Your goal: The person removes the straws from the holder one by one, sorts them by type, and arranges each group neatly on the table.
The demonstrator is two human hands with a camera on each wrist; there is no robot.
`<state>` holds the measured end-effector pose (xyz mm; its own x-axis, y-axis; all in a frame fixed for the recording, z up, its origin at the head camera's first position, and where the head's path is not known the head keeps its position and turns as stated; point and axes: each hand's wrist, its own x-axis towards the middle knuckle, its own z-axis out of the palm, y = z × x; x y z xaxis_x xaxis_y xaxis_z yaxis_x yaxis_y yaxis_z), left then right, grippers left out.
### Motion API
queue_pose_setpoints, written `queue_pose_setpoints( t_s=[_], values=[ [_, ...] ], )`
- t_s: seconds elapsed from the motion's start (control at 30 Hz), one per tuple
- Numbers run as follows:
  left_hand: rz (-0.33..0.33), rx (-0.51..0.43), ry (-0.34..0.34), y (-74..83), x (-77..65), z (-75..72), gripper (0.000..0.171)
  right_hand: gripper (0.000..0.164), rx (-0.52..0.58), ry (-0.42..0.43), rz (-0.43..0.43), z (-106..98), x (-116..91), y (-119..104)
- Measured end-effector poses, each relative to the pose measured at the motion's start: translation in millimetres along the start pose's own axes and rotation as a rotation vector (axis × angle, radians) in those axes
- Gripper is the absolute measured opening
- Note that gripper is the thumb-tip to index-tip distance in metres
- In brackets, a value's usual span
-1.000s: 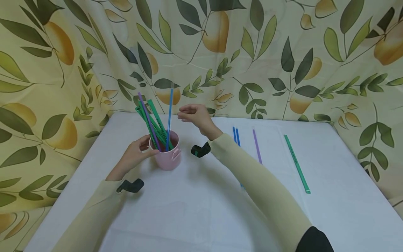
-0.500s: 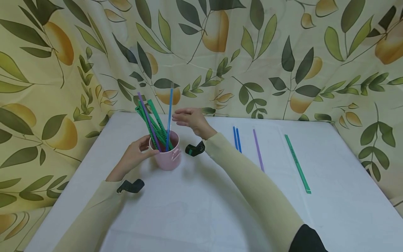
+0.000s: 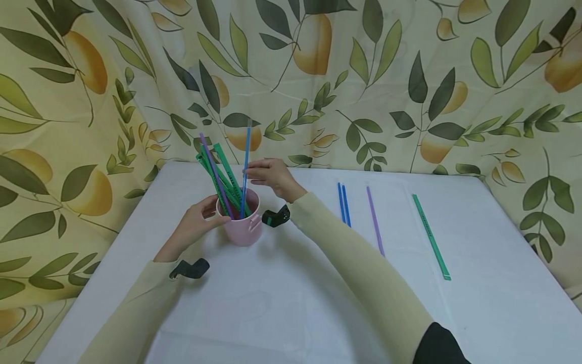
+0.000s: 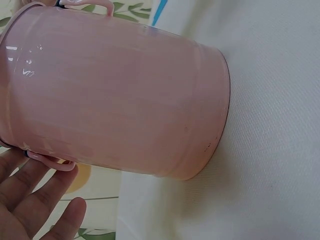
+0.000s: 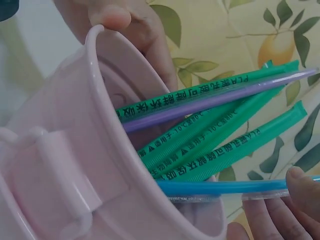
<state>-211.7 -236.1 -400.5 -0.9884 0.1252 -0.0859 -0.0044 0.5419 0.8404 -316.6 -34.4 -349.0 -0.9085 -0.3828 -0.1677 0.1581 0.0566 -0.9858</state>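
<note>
A pink pail (image 3: 243, 232) with small side handles stands upright on the white table. My left hand (image 3: 195, 220) holds its rim from the left, the thumb over the edge; in the left wrist view the fingers (image 4: 37, 195) lie by one handle. Several green-wrapped straws (image 5: 225, 135), a purple straw (image 5: 220, 105) and a blue straw (image 5: 225, 187) in a clear sleeve lean inside the pail. My right hand (image 3: 275, 177) pinches the blue straw above the rim, thumb on one side and fingers on the other.
On the white table (image 3: 291, 303), right of the pail, lie two blue straws (image 3: 347, 202), a purple straw (image 3: 375, 220) and a green-wrapped straw (image 3: 432, 237). My right sleeve (image 3: 354, 263) overlaps some lower ends. A fruit-patterned cloth (image 3: 291, 121) hangs behind the table.
My right hand has moved left and slightly down to the blue straw in the pail, and its fingers have come round it. The left hand stays at the pail.
</note>
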Motion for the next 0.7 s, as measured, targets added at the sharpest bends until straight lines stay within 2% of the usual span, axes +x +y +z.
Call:
queue_pose_setpoints(
  t_s=[0.27, 0.7],
  values=[
    [0.027, 0.003, 0.003, -1.1, -0.1, 0.5, 0.074, 0.027, -0.02, -0.01, -0.01, 5.6, 0.6, 0.2],
    [0.018, 0.005, 0.006, -1.7, 0.4, 1.0, 0.076, 0.028, -0.049, -0.01, 0.008, 6.3, -2.5, 4.4]
  ],
)
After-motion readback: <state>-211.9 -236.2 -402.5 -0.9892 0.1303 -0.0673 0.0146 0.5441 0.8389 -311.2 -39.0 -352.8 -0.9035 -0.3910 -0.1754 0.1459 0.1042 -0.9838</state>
